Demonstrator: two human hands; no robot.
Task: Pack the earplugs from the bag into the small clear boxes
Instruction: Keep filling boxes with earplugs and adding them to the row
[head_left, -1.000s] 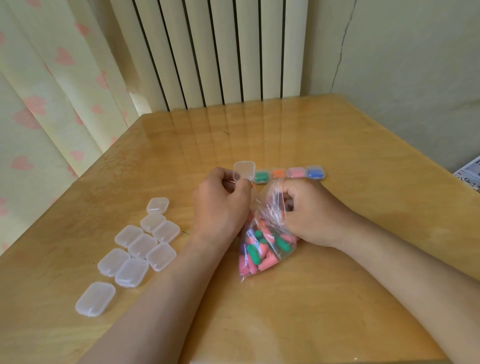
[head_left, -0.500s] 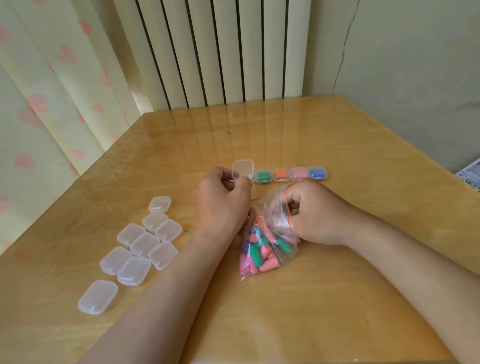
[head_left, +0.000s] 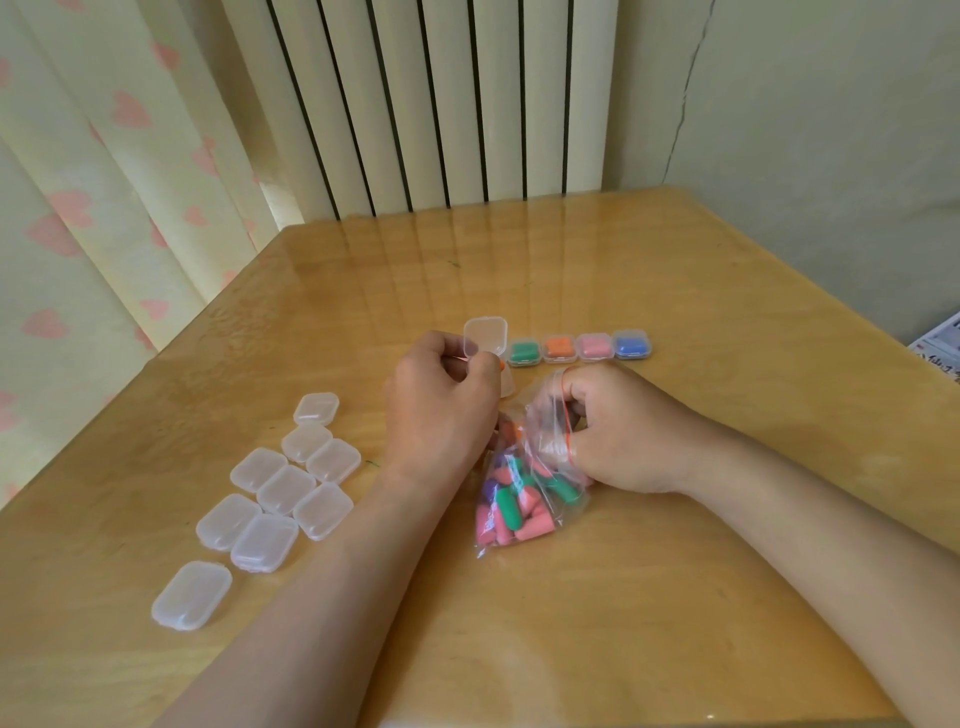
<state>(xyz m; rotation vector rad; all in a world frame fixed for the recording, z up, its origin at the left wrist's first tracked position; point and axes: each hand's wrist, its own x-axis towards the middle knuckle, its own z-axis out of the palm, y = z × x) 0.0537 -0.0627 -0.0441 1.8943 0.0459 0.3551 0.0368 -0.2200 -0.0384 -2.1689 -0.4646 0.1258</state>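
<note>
The left hand (head_left: 441, 410) pinched an open clear box (head_left: 485, 338). The right hand (head_left: 623, 431) gripped the bag (head_left: 540, 447) on the desk (head_left: 675, 597) with curled fingers. Its earplugs (head_left: 506, 506) looked soft and light; a gentle pinch round the middle seemed best.

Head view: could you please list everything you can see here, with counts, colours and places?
empty boxes: nine, clear, table's left side
filled boxes: four, clear, contents green, orange, pink, blue, in a row beyond the hands
open box: one, clear, in the left hand
bag: one, clear, centre
earplugs: many, pink, green, purple, orange, inside bag
table: one, wooden
radiator: one, white, behind table
curtain: cream with pink hearts, left
printed paper: right edge
left hand: holds open box
right hand: grips bag's mouth
</note>
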